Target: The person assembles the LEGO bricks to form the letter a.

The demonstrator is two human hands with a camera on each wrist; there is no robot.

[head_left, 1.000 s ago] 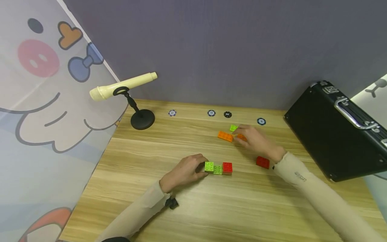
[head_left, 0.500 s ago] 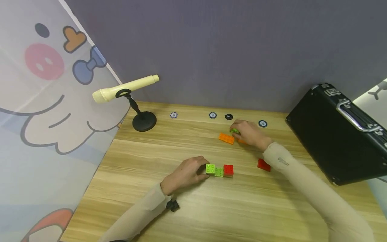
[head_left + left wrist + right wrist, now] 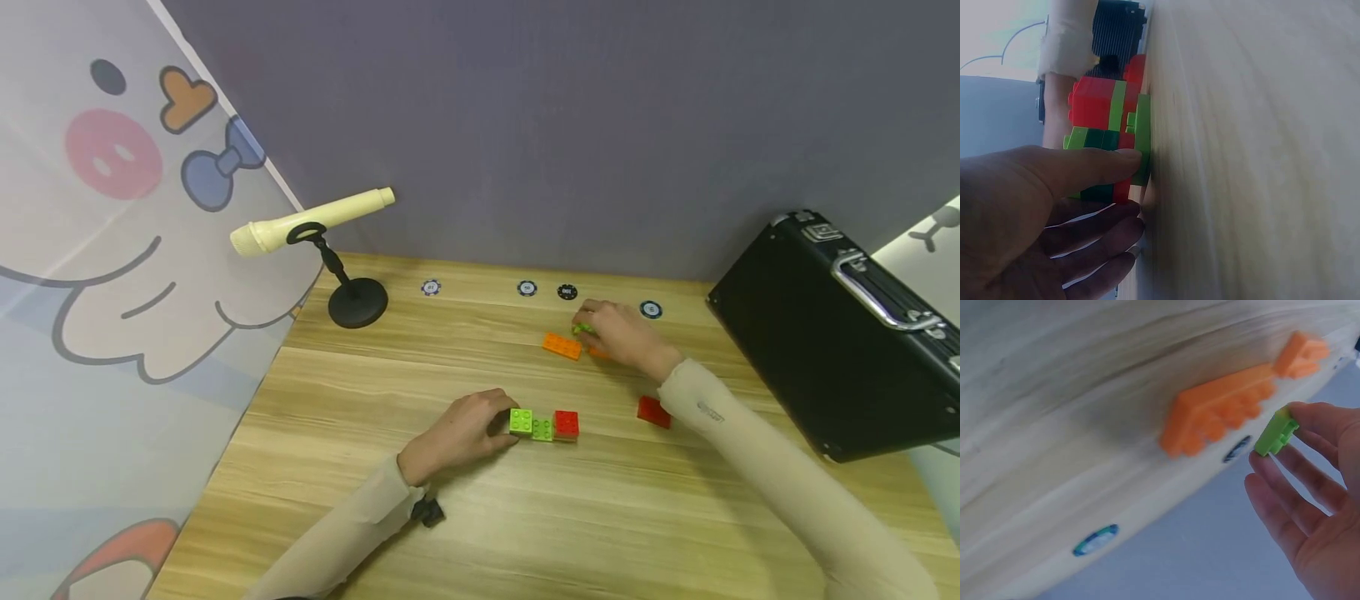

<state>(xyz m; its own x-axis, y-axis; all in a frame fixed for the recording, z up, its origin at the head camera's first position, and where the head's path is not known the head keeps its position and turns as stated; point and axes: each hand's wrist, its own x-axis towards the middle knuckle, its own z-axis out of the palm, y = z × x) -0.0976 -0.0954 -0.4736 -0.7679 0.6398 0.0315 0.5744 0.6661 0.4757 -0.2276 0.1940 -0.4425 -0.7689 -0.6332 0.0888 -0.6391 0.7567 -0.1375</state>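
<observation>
My left hand (image 3: 461, 432) pinches the left stack of a small brick build (image 3: 542, 429) on the table. In the left wrist view this stack (image 3: 1094, 139) is light green, dark green and red on a green base, with my thumb across its side. Beside it on the same base rises a red stack (image 3: 1092, 103) with a green layer. Farther back, my right hand (image 3: 626, 336) holds a small light green brick (image 3: 1277, 433) between thumb and fingertips. An orange brick (image 3: 562, 346) lies left of that hand; another orange brick (image 3: 599, 352) is partly hidden under it.
A loose red brick (image 3: 654, 412) lies near the right sleeve. Several poker chips, one black (image 3: 567, 292), line the table's back. A cream microphone (image 3: 315, 221) on a black stand is at the back left. A black case (image 3: 832, 350) stands at the right.
My right hand has closed its thumb and fingers on the small light green brick, which lay on the table before. The left hand has stayed at the brick build. The head view has shifted slightly.
</observation>
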